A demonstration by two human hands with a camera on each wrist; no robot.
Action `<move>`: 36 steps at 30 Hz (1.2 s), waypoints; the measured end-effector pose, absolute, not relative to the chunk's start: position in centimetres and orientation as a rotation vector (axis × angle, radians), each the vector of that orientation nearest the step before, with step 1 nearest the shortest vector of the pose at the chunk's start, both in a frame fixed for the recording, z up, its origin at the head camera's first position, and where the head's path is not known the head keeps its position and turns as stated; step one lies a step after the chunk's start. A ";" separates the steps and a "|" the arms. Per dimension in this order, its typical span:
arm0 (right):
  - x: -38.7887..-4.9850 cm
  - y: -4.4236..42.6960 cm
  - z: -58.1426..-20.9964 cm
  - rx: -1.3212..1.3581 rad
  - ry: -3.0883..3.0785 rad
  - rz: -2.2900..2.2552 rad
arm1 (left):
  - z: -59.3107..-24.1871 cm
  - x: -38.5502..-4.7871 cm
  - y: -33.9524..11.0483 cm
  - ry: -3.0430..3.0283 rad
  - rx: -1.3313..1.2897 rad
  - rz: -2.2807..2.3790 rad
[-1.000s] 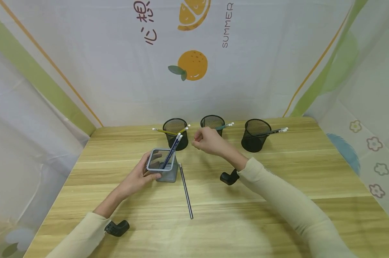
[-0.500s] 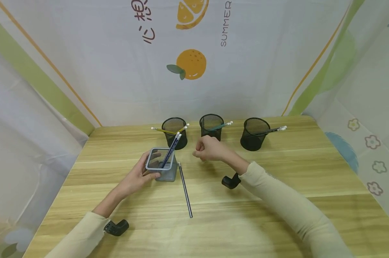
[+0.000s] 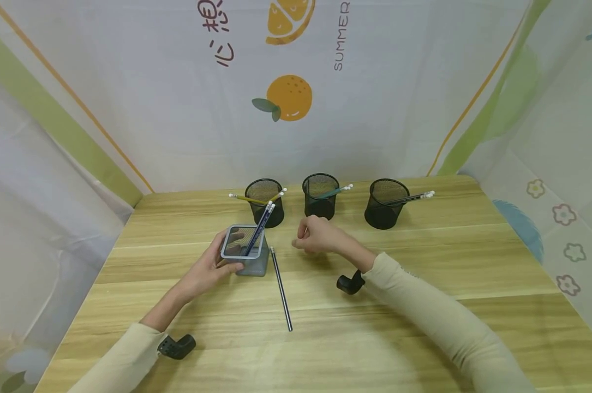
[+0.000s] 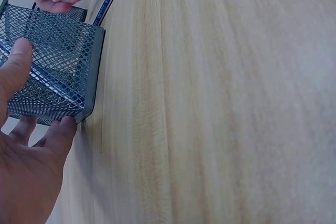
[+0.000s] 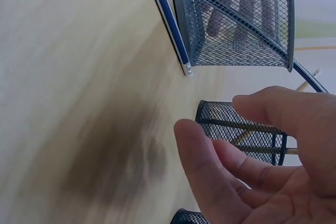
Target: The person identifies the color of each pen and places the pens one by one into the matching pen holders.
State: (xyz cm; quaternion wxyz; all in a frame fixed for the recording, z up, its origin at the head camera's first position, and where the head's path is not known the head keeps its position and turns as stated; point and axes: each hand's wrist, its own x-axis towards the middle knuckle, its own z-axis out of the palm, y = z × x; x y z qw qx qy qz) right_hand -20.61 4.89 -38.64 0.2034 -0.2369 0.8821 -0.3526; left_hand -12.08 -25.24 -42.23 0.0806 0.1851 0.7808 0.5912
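Observation:
My left hand (image 3: 208, 275) grips a grey square mesh pen holder (image 3: 254, 266) standing on the table, thumb on the near side and fingers around the far side. Dark blue pencils (image 3: 259, 228) with white eraser ends lean inside it. Beside the holder, on its right, another blue pencil (image 3: 281, 289) lies on the wood, eraser end pointing away. My right hand (image 3: 319, 236) hovers above the table to the right of that pencil. In the right wrist view, the thumb and fingers of this hand (image 5: 278, 166) are loosely bent and apart, with nothing between them.
Along the back stand three round black mesh holders: the left one (image 3: 277, 217) with yellow pencils, the middle one (image 3: 320, 208) with green pencils, the right one (image 3: 381, 216) with black pencils. A printed curtain (image 3: 178, 125) hangs behind the wooden table (image 3: 354, 338).
My right hand has moved back from the middle black holder, nearer to me. My left hand keeps its grip on the grey holder, and the loose pencil has not moved.

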 end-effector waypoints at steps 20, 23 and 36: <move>-18.2 3.8 -39.9 -0.721 2.387 -1.021 | -42.6 -11.9 -25.5 2.344 0.539 1.768; -17.7 3.6 -40.0 -0.732 2.403 -0.994 | -42.6 -11.9 -25.4 2.344 0.543 1.769; -15.9 2.7 -39.9 -0.756 2.392 -0.963 | -42.6 -12.2 -25.3 2.335 0.542 1.770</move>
